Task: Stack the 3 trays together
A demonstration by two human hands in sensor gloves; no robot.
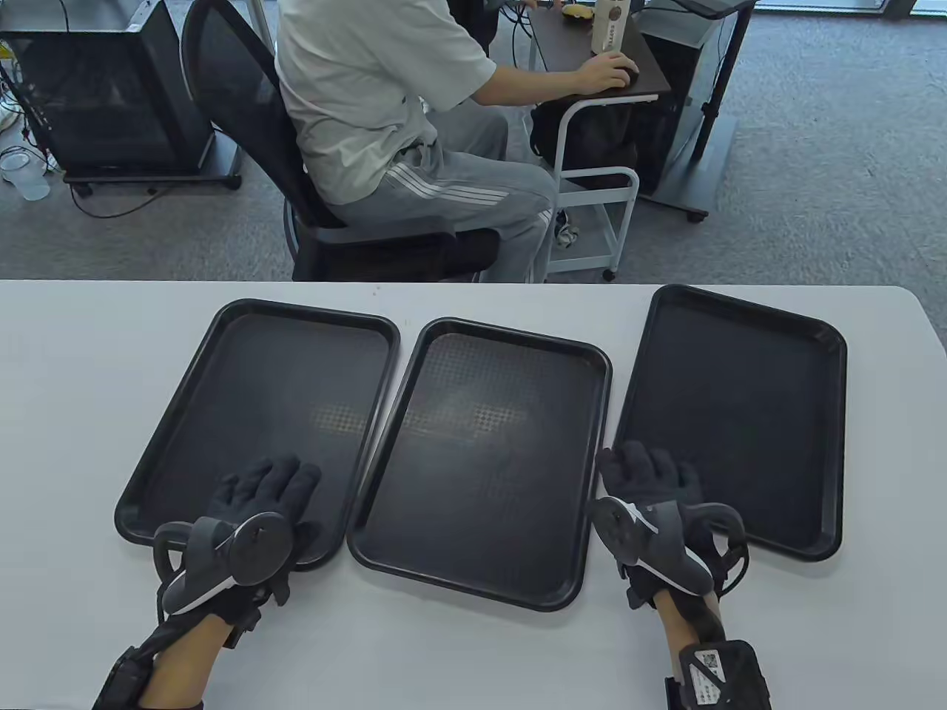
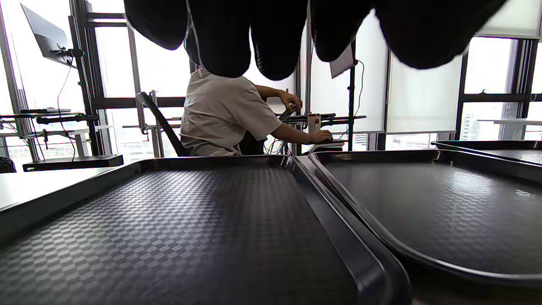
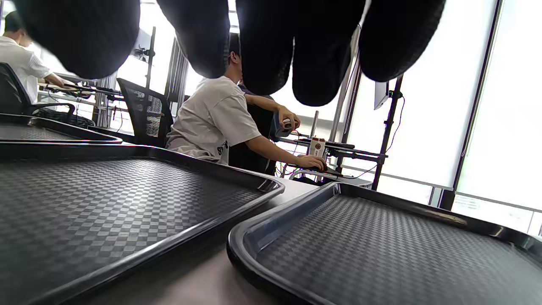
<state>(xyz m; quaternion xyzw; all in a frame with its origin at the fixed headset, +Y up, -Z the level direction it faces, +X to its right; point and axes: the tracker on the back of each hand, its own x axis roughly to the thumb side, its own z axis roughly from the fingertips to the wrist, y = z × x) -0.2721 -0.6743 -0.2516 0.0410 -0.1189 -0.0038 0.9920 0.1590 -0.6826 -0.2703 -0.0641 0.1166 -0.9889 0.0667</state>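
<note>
Three black textured trays lie side by side on the white table point(image 1: 74, 414): the left tray point(image 1: 244, 384), the middle tray point(image 1: 488, 473) and the right tray point(image 1: 747, 399). The left and middle trays' rims lie close together. My left hand point(image 1: 270, 492) is spread open over the left tray's near right corner, its fingers point(image 2: 220, 38) hanging above the tray floor point(image 2: 169, 228). My right hand point(image 1: 647, 473) is spread open over the right tray's near left corner, its fingers point(image 3: 262, 46) above the right tray point(image 3: 381, 250) and the middle tray point(image 3: 106, 199). Neither hand holds anything.
A person in a white shirt point(image 1: 370, 96) sits on an office chair just beyond the table's far edge, beside a white cart point(image 1: 592, 214). Bare table shows in front of the trays point(image 1: 444, 651) and at both ends.
</note>
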